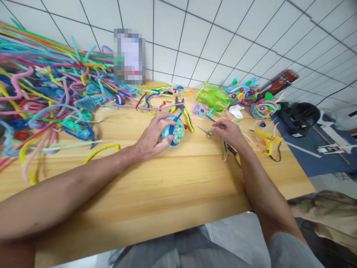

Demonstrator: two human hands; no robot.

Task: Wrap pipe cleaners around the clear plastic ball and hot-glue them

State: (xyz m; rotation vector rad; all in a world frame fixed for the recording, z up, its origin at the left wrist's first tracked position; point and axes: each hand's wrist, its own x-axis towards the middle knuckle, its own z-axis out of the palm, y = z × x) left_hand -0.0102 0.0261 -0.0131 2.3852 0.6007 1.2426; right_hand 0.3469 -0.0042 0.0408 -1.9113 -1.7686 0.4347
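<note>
My left hand (153,136) is wrapped around a rounded blue and green pipe-cleaner piece (178,133), resting it on the wooden table. A blue stem sticks up from its top. My right hand (228,131) has its fingers drawn together at the handle loops of small metal scissors (205,131), whose blades point left. Just behind the rounded piece lie pliers (189,121) with yellow and black handles. Under my right wrist, a second tool with dark and yellow handles (232,150) is partly hidden, beside short pipe-cleaner pieces.
A large heap of coloured pipe cleaners (55,85) covers the table's left side. Along the back stand a green tissue pack (213,97) and finished colourful figures (264,108). A yellow glue gun (268,142) with a cord lies at right. Another person's clothed leg (331,212) shows lower right.
</note>
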